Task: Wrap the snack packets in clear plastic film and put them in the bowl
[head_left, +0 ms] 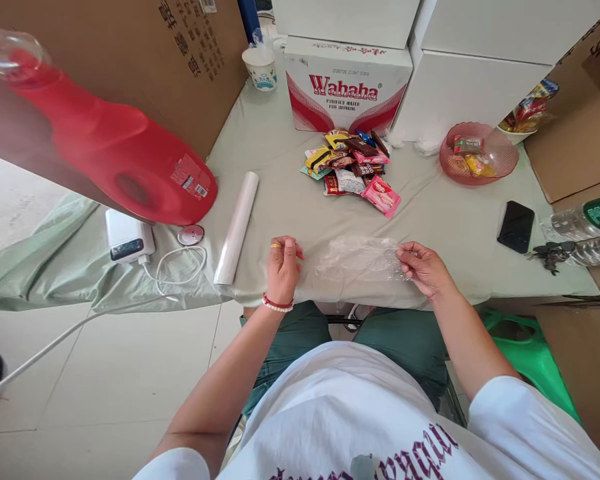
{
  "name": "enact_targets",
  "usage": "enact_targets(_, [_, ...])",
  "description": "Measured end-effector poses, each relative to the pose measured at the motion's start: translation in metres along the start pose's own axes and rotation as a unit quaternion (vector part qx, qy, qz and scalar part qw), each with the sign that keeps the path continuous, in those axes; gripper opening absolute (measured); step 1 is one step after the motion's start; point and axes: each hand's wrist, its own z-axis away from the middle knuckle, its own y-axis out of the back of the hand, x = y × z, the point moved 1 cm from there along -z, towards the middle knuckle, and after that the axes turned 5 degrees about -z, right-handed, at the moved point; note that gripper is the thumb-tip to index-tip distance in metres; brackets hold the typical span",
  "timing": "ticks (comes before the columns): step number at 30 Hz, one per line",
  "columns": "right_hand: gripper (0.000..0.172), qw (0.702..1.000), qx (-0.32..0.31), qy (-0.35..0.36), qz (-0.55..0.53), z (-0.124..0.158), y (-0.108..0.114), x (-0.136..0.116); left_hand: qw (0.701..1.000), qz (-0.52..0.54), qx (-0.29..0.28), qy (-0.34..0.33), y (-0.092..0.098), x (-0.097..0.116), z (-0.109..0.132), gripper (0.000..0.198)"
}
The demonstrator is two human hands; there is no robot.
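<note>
At the centre of the frame, we see a length of clear plastic (357, 260) lying crumpled near the front edge of a cloth-covered table (275, 180); whether it is a bag or a loose sheet, we cannot tell. The right hand (427, 270), right of centre, pinches the plastic's right end between thumb and fingertips in a narrow grip. Just beside its other end, the left hand (283, 270) rests with fingers curled and thumb laid against them; we cannot tell whether anything is caught inside. A ring (275, 246) and a red-and-white beaded bracelet (278, 304) show on that side.

Left of centre, we find a white roll (237, 227) lying at a slant near the left hand. A heap of wrapped snacks (353, 167) sits above centre, in front of a Wahaha purified water carton (347, 87). At upper right, we note a pink bowl (453, 167) holding a few wrapped pieces, with a black smartphone (516, 227) below it. A large red handled bottle (145, 157) dominates the upper left, above a white power bank (129, 237) with its cable plugged in. Along the bottom, we look down on a white T-shirt (350, 413).
</note>
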Motion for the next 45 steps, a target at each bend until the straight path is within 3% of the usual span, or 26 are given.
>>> enact_targets(4, [0.060,1.000,0.004,-0.003,0.028,-0.004,0.007,0.010,0.973,-0.152,-0.088,-0.150,-0.012,-0.007,0.006,0.063])
enact_targets(6, [0.059,0.996,0.009,0.014,0.087,-0.004,0.015,0.014,0.947,-0.250,-0.096,-0.179,-0.020,-0.014,0.005,0.054])
enact_targets(8, [0.055,0.971,0.042,0.090,0.216,-0.001,0.023,0.013,0.928,-0.306,-0.077,-0.196,-0.026,-0.020,0.001,0.040])
enact_targets(9, [0.053,0.942,0.069,0.152,0.293,0.002,0.026,0.010,0.923,-0.319,-0.064,-0.206,-0.028,-0.022,0.000,0.038])
enact_targets(11, [0.044,0.853,0.107,0.288,0.421,0.011,0.026,0.002,0.915,-0.330,-0.035,-0.230,-0.030,-0.024,0.001,0.042])
enact_targets(12, [0.038,0.811,0.098,0.346,0.462,0.015,0.022,-0.001,0.911,-0.335,-0.021,-0.241,-0.030,-0.024,0.004,0.044])
enact_targets(14, [0.029,0.748,0.013,0.421,0.513,0.018,0.008,-0.003,0.898,-0.354,0.006,-0.261,-0.029,-0.021,0.011,0.045])
enact_targets(16, [0.027,0.696,-0.093,0.437,0.562,0.013,-0.007,0.002,0.876,-0.384,-0.003,-0.291,-0.026,-0.016,0.018,0.032])
enact_targets(18, [0.024,0.661,-0.154,0.412,0.608,0.002,-0.018,0.011,0.848,-0.404,-0.069,-0.335,-0.023,-0.012,0.023,0.016])
enact_targets(19, [0.022,0.658,-0.168,0.394,0.619,-0.005,-0.021,0.014,0.834,-0.408,-0.111,-0.355,-0.022,-0.011,0.024,0.014])
enact_targets(20, [0.021,0.667,-0.179,0.378,0.616,-0.012,-0.022,0.017,0.822,-0.408,-0.148,-0.368,-0.020,-0.011,0.024,0.015])
enact_targets(22, [0.023,0.715,-0.197,0.354,0.570,-0.023,-0.019,0.015,0.811,-0.407,-0.191,-0.375,-0.015,-0.012,0.024,0.019])
enact_targets(27, [0.038,0.887,-0.188,0.210,0.365,-0.042,-0.004,-0.017,0.810,-0.414,-0.205,-0.362,-0.006,-0.017,0.024,0.026])
enact_targets(30, [0.047,0.934,-0.171,0.128,0.287,-0.049,0.003,-0.039,0.810,-0.407,-0.225,-0.358,-0.003,-0.018,0.021,0.028])
enact_targets(33, [0.051,0.952,-0.151,0.077,0.256,-0.057,0.011,-0.052,0.818,-0.394,-0.217,-0.360,0.005,-0.019,0.016,0.026])
enact_targets(36, [0.051,0.959,-0.118,0.049,0.251,-0.066,0.017,-0.053,0.842,-0.378,-0.163,-0.349,0.018,-0.016,0.013,0.036])
enact_targets(39, [0.046,0.955,-0.117,0.029,0.271,-0.074,0.016,-0.046,0.857,-0.398,-0.048,-0.323,0.029,-0.004,0.012,0.042])
enact_targets(42, [0.039,0.944,-0.146,0.026,0.296,-0.082,0.005,-0.039,0.840,-0.426,0.065,-0.329,0.031,0.023,0.011,0.029])
enact_targets(43, [0.038,0.939,-0.160,0.030,0.303,-0.085,0.000,-0.038,0.836,-0.423,0.069,-0.343,0.028,0.032,0.009,0.026])
enact_targets(45, [0.037,0.927,-0.194,0.041,0.318,-0.092,-0.009,-0.038,0.832,-0.403,-0.008,-0.382,0.016,0.048,0.002,0.024])
